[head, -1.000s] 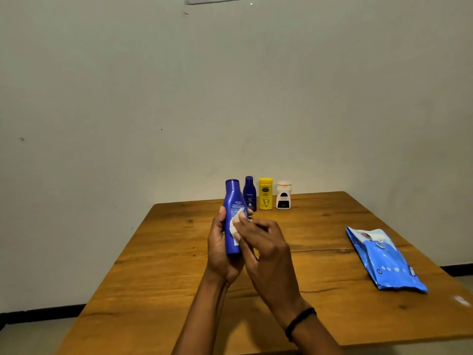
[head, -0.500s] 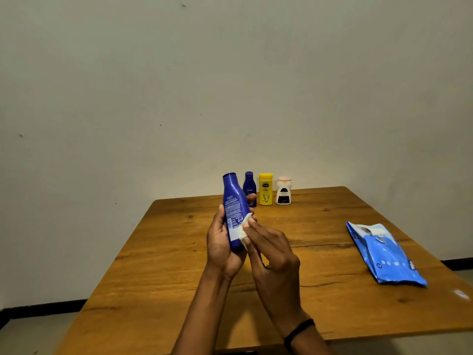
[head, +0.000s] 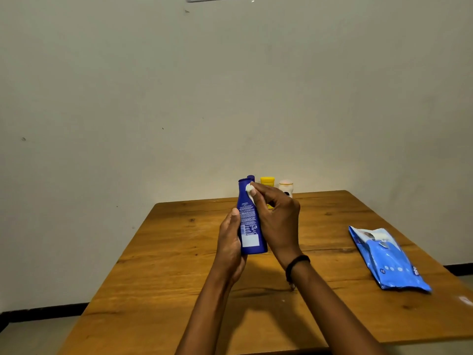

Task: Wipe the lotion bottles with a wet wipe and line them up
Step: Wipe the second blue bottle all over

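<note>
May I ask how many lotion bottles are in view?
4. A large blue bottle is held in the left hand; a small blue bottle, a yellow bottle and a white bottle stand at the table's far edge, partly hidden by the right hand, which pinches a wipe.

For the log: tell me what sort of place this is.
Probably a simple room in a home: a wooden table set by a plain painted wall, and a blue wet-wipe pack lying on it.

Head view — forward, slightly downward
</note>
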